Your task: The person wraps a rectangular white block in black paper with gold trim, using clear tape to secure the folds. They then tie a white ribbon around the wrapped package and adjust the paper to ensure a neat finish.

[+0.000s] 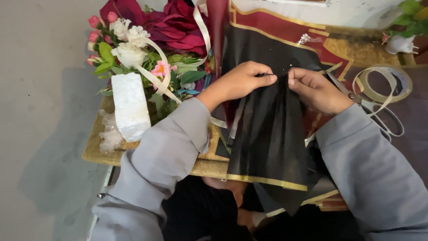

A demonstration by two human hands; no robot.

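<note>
Pinching pleated black wrapping sheet between left hand and right hand.
Both grips closed on sheet's gathered top; bouquet at ten o'clock, scissors at three o'clock.

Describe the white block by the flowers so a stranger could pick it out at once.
Start at the bunch of red, white and pink flowers at the upper left. Just below its white blooms, left of the person's left hand, a white foam block lies on the golden mat. It is the only plain, straight-edged white thing there.
</note>
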